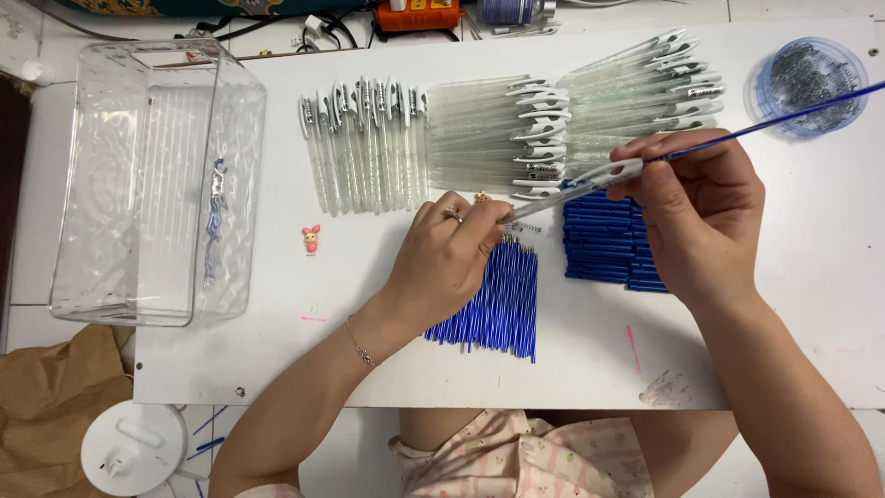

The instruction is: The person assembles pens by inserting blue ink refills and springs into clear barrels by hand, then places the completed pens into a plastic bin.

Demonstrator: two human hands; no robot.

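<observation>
While both forearms rest on the white table (230, 360), the hands work over the middle of it, where every stock of parts lies within reach. The left hand (447, 258) is curled loosely, its fingertips pinched at the tip of a pen barrel (599, 175); whether they also hold a small spring there cannot be told. Under this hand lies a fan of thin blue refills (502, 309), slim, glossy and straight, laid side by side so that one can be picked singly.

The right hand (705, 217) is closed around the clear barrel, holding it nearly level with the tip toward the left hand. A blue refill (784, 118) projects from the barrel's far end, slanting up to the right. Beneath this hand sits a stack of short blue tubes (599, 240), matte and blunt-ended, squared into a block.

Farther back, clear pen barrels with white clips (516, 138) lie in three overlapping rows, clips aligned. A round blue lid (811, 83) at the far right holds small metal springs, its rim apparently keeping them from rolling off. At the left stands a clear plastic bin (157, 184) with rippled walls; a small pink figure (312, 240) lies near it.
</observation>
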